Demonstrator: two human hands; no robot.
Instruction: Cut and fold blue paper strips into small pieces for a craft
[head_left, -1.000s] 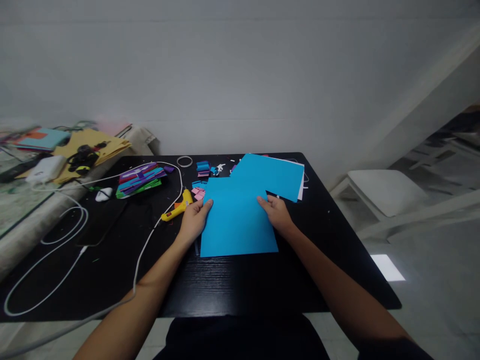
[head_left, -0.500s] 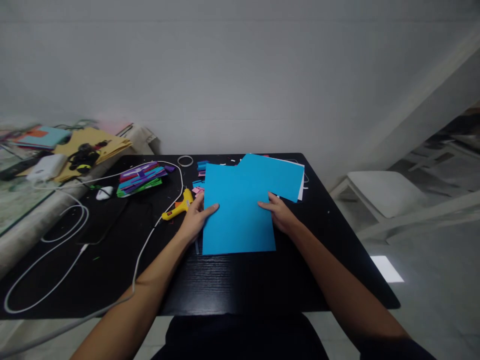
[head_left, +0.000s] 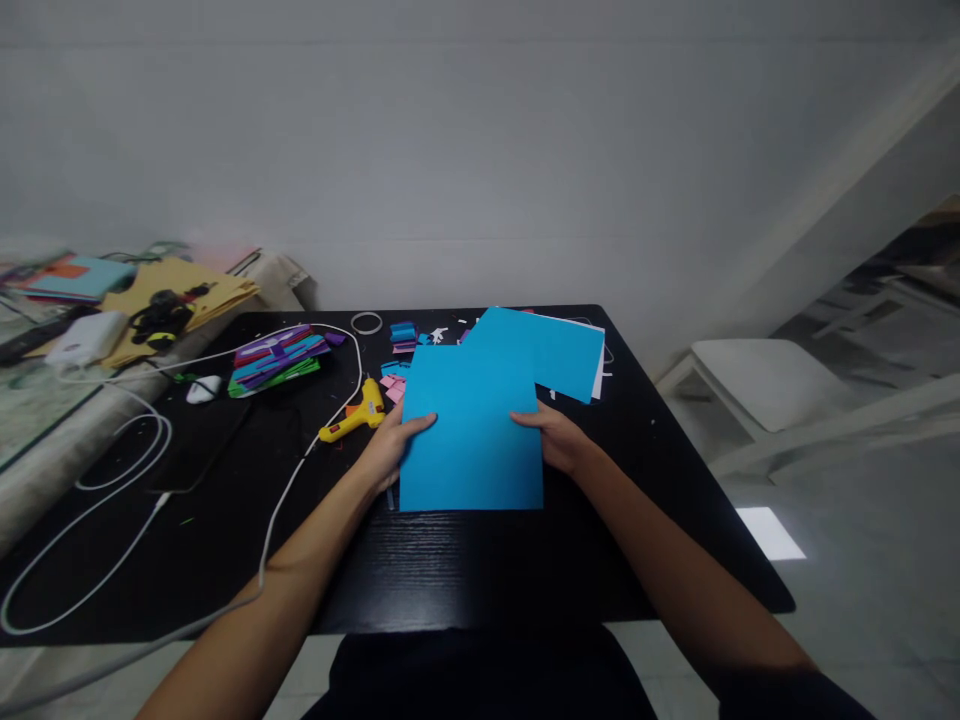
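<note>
A blue sheet of paper is held between both hands above the black table. My left hand grips its left edge, thumb on top and fingers hidden beneath. On the right edge, my right hand holds it the same way. Behind it lies another blue sheet, slanted, with white paper showing under its right side. A yellow glue gun rests just left of my left hand. Pink paper pieces and blue paper pieces lie beyond that hand.
Bundled coloured paper strips sit at the left, ringed by a white cable. A dark phone, a small white case and a clear ring lie nearby. A white stool stands right of the table.
The held blue sheet's far edge has dropped toward me, uncovering white scraps behind it. Both hands keep their hold on its sides. The view has shifted slightly.
</note>
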